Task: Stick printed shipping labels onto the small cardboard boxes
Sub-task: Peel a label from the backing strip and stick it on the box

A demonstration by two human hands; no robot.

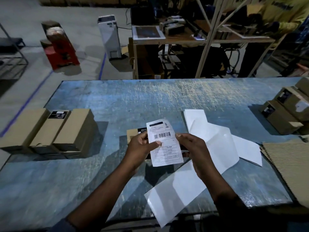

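A white printed shipping label [163, 143] with a barcode is held upright above the blue table [117, 104]. My left hand [142, 144] pinches its left edge and my right hand [192, 146] pinches its right edge. Behind the label, mostly hidden by it and my hands, lies a small cardboard box [133, 133] with a black sticker. Three small cardboard boxes [50, 129] stand side by side at the table's left. More small boxes [287, 108] are stacked at the far right.
Blank white backing sheets [217, 141] lie spread on the table to the right of my hands, one [173, 196] reaching the near edge. A corrugated cardboard sheet [287, 164] covers the right corner. A second worktable and a person in yellow are beyond.
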